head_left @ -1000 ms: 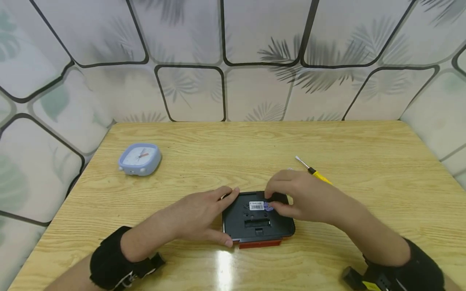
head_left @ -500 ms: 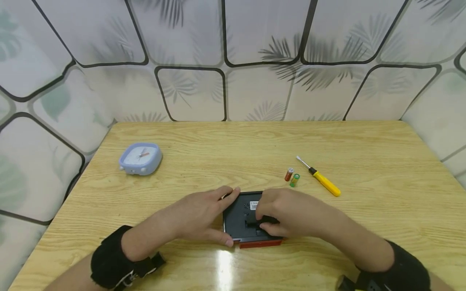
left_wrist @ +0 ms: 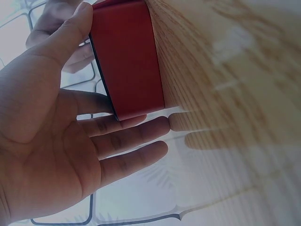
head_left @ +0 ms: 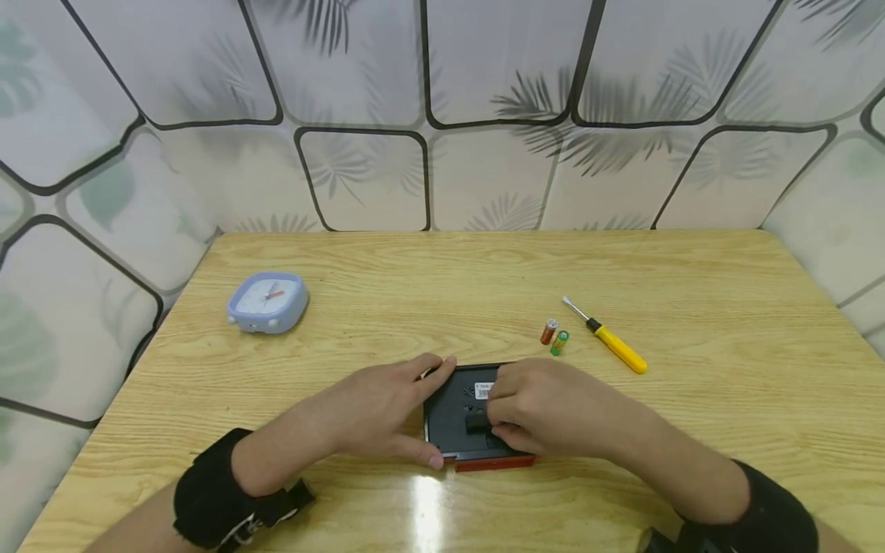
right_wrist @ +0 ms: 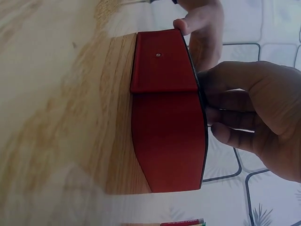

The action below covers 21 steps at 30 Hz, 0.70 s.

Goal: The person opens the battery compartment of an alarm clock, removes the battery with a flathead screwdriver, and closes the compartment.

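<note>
A red box-shaped device [head_left: 449,439] lies on the table with its black back facing up, showing a barcode label and a battery compartment. My left hand [head_left: 373,411] holds its left end between thumb and fingers; in the left wrist view the fingers [left_wrist: 127,141] stretch past the red side. My right hand [head_left: 546,407] is over the right half of the back, its curled fingers pinching a small black piece, apparently the battery cover [head_left: 477,423], at the compartment. The fingertips partly hide that piece. In the right wrist view, the fingers [right_wrist: 230,101] bend against the black back.
Two small batteries, one red [head_left: 549,332] and one green [head_left: 560,342], lie behind the right hand. A yellow-handled screwdriver [head_left: 618,349] is to their right. A light blue clock [head_left: 267,302] is at the back left of the wooden table [head_left: 415,292].
My right hand has moved forward and left from the device's upper right to the battery compartment, uncovering the batteries and screwdriver handle behind it. The left hand has stayed in place.
</note>
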Tool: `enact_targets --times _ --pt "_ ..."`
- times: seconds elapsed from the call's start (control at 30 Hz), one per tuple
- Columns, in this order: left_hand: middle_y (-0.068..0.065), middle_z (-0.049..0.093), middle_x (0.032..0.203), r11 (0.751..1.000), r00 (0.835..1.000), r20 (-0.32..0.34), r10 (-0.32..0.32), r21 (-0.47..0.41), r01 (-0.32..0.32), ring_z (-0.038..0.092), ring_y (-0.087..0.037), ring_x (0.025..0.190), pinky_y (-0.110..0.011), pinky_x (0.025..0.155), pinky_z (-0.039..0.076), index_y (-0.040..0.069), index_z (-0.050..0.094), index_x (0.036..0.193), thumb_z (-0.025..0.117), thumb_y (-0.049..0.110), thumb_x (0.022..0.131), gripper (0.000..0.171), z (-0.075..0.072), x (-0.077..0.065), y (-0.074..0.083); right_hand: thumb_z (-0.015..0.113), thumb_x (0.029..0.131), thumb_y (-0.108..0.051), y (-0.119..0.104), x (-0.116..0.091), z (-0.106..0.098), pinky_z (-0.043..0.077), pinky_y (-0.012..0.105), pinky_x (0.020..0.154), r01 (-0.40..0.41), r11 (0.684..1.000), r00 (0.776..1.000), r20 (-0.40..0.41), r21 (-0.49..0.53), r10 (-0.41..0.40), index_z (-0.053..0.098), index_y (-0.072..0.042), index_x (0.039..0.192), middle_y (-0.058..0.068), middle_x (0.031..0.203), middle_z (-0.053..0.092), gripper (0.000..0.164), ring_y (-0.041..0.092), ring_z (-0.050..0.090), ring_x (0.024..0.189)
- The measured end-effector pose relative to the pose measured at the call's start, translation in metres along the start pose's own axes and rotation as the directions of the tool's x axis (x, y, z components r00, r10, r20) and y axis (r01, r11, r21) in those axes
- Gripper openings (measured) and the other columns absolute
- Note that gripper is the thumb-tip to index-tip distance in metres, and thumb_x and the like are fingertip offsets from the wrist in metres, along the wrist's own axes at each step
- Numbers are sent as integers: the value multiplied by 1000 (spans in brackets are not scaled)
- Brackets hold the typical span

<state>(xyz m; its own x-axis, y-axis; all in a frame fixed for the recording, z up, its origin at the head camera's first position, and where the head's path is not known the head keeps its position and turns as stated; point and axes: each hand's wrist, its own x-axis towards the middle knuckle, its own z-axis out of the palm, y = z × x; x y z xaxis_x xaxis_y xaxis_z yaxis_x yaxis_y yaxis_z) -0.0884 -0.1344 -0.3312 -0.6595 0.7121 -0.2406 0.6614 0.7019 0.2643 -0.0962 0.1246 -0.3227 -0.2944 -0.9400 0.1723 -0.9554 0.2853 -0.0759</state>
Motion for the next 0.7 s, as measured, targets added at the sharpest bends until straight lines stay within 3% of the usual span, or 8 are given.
enact_targets --times 0.5,0.7 --pt "-10 37 157 1000 1000 1 -2 -3 2 54 -20 130 -36 101 51 12 22 160 63 76 79 111 0 0 0 76 85 -21 -5 0 2 54 22 76 -30 999 999 17 -27 30 70 -20 79 -12 81 67 9 5 60 79" --pt "-10 36 158 1000 1000 6 -5 0 5 53 -21 132 -37 102 50 13 22 160 62 76 80 110 0 0 0 80 84 -24 -4 0 5 52 20 71 -66 998 997 31 3 66 71 -22 78 -11 83 64 10 2 55 75"
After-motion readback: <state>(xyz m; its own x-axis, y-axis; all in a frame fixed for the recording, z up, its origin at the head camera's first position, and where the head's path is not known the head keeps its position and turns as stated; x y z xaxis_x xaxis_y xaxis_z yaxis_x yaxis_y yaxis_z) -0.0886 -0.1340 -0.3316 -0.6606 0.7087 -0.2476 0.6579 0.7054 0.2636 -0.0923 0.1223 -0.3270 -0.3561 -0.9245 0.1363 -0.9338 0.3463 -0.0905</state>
